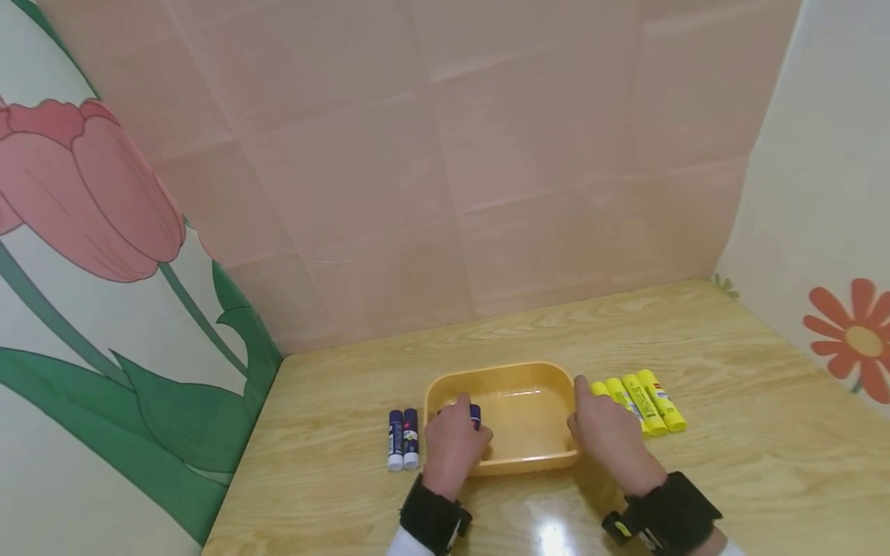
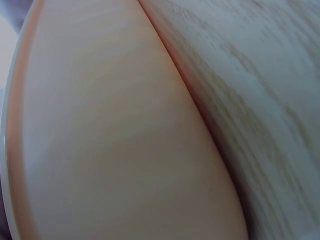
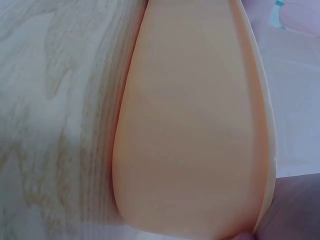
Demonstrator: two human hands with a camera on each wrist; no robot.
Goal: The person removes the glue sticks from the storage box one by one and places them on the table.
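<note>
left hand (image 1: 455,444) around blue glue stick (image 1: 476,415)

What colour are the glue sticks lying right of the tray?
Yellow; all four glue sticks show best in the head view.

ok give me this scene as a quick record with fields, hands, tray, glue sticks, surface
left hand: over the tray's left end, holding a blue glue stick
right hand: resting against the tray's right end, grip not clear
tray: yellow-orange plastic, rounded corners, nothing else visible inside; its outer wall fills both wrist views
blue glue sticks on table: two, side by side, left of the tray
yellow glue sticks: four in a row, right of the tray, one partly hidden by the right hand
surface: wooden table
</note>
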